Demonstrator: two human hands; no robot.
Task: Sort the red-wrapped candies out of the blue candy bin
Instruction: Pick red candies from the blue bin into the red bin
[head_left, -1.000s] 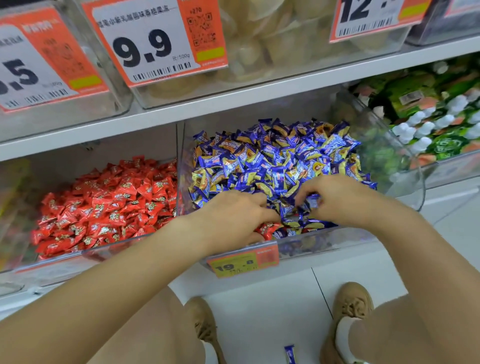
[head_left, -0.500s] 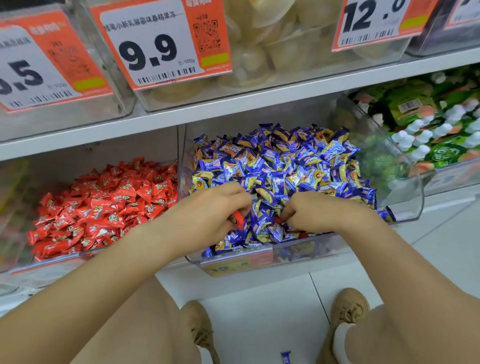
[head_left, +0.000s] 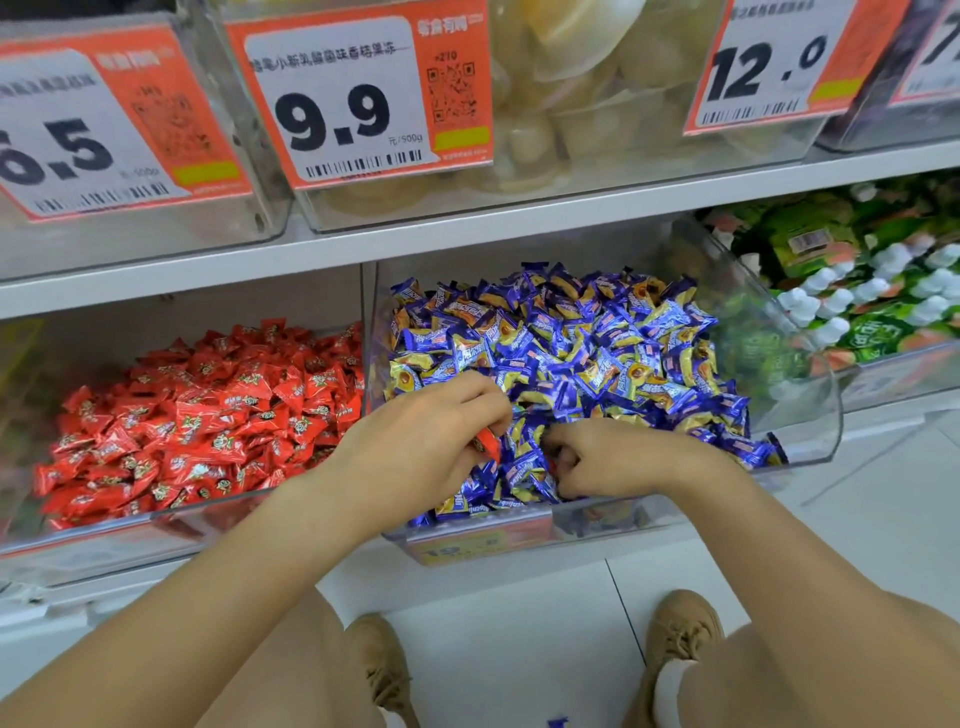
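Your left hand (head_left: 426, 447) has its fingers (head_left: 480, 405) curled round a red-wrapped candy (head_left: 487, 445), held just above the blue candies (head_left: 597, 353) at the front of the blue candy bin (head_left: 810, 415). Your right hand (head_left: 608, 462) pinches into the pile just beside it, a speck of red between its fingers; what it holds I cannot tell. The red candy bin (head_left: 171, 525) lies left of your left fingers, so that hand is nearer.

Bright, even light; edges bend, soft blur throughout.
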